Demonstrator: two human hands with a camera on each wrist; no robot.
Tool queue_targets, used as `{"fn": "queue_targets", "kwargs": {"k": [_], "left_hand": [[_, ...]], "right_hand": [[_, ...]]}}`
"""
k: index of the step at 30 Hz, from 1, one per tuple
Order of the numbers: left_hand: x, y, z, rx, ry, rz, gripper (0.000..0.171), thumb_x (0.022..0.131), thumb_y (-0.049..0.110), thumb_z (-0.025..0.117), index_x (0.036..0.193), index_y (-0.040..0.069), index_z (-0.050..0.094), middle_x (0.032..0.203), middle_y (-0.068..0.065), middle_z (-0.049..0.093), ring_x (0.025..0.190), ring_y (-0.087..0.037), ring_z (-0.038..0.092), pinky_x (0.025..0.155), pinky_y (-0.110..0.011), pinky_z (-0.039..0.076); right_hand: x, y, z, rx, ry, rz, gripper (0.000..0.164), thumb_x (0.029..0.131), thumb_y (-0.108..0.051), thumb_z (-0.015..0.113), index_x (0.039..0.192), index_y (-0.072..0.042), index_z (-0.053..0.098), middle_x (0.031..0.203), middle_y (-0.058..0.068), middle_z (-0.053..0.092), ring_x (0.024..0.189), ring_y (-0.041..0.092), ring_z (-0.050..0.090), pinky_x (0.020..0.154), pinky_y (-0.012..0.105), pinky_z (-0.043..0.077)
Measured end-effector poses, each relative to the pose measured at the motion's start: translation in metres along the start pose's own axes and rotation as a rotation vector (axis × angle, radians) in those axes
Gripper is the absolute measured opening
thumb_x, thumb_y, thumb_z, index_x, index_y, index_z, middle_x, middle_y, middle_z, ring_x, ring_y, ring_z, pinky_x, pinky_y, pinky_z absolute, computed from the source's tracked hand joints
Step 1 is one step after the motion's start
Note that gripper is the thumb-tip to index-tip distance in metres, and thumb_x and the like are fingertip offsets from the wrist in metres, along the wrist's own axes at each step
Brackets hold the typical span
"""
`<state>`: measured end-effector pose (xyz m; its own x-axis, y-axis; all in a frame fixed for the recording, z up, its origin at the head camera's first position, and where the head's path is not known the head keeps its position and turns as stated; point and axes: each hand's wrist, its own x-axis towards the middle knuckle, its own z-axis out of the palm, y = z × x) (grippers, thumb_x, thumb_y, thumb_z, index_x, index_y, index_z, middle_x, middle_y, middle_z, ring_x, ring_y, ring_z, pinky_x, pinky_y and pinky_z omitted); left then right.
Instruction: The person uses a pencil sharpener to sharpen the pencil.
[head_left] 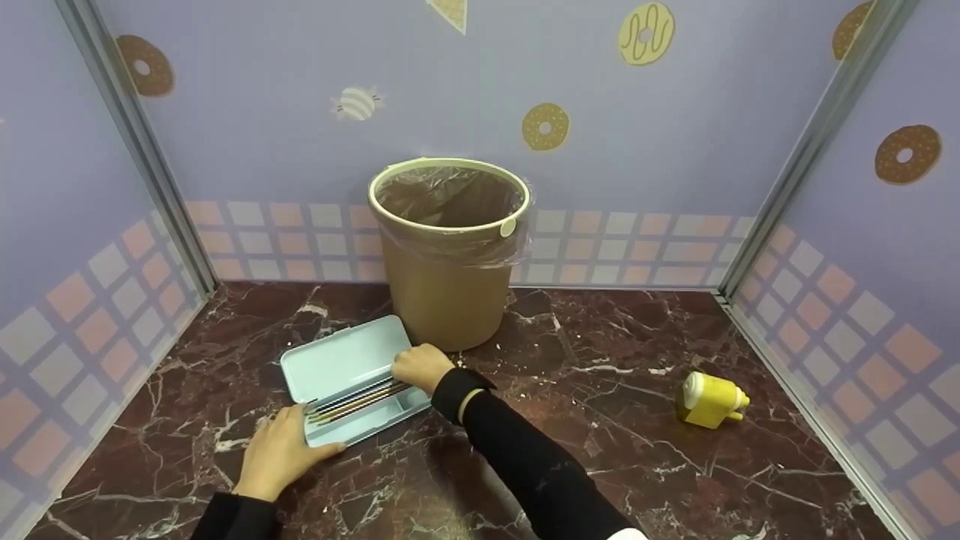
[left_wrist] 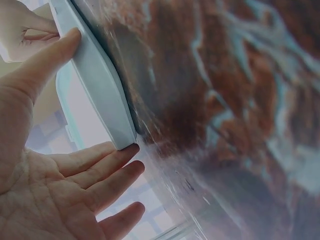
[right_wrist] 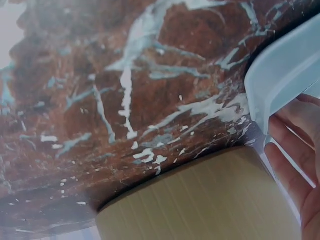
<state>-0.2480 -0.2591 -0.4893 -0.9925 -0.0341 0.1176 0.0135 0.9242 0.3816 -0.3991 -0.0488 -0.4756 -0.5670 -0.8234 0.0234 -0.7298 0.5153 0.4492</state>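
Observation:
An open light-blue pencil case [head_left: 352,358] lies in front of the bin, its lid folded back on the far side. Several thin pencils [head_left: 352,405] rest slantwise in its tray and draw together towards my right hand [head_left: 422,366]. That hand is curled over the case's right end and grips their ends, though its fingertips are hidden in the head view. My left hand [head_left: 279,450] holds the left end of the case. In the left wrist view, its thumb [left_wrist: 62,47] presses the front wall and its fingers touch the corner.
A brown waste bin [head_left: 450,292] with a clear liner stands right behind the case. Small pale scraps [head_left: 517,367] are scattered on the dark marbled table [head_left: 600,450] beside it. A yellow boxy object [head_left: 710,399] with a white round end sits at the right. Walls enclose the table.

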Motion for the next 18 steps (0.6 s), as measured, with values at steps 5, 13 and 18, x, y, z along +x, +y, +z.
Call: {"fn": "queue_targets", "kwargs": {"k": [5,13,18], "left_hand": [[0.0004,-0.0007,0.0009,-0.004,0.001,0.004,0.097,0.075,0.049,0.086,0.136,-0.017,0.049,0.132,-0.04,0.058,0.124,-0.057,0.055,0.116,-0.072,0.031],[-0.0011,-0.0021,0.0018,-0.005,0.026,0.017,0.097,0.074,0.047,0.087,0.135,-0.018,0.049,0.13,-0.04,0.059,0.121,-0.058,0.057,0.113,-0.072,0.034],[-0.0007,-0.0025,0.0015,-0.011,0.022,0.014,0.097,0.074,0.047,0.087,0.135,-0.018,0.049,0.131,-0.04,0.058,0.123,-0.058,0.056,0.115,-0.072,0.032]], "right_hand": [[0.0008,0.0001,-0.0006,-0.017,0.013,-0.011,0.017,0.09,-0.012,0.067,0.087,-0.025,0.077,0.095,-0.01,0.078,0.081,0.007,0.074,0.069,0.026,0.062],[0.0026,0.0,-0.001,-0.054,0.06,-0.018,0.021,0.093,-0.015,0.062,0.084,-0.026,0.077,0.091,-0.011,0.078,0.073,0.005,0.073,0.063,0.025,0.06],[0.0047,0.0004,-0.0038,-0.039,0.04,-0.02,0.022,0.093,-0.011,0.061,0.083,-0.024,0.077,0.092,-0.01,0.079,0.074,0.005,0.073,0.064,0.025,0.061]]}}
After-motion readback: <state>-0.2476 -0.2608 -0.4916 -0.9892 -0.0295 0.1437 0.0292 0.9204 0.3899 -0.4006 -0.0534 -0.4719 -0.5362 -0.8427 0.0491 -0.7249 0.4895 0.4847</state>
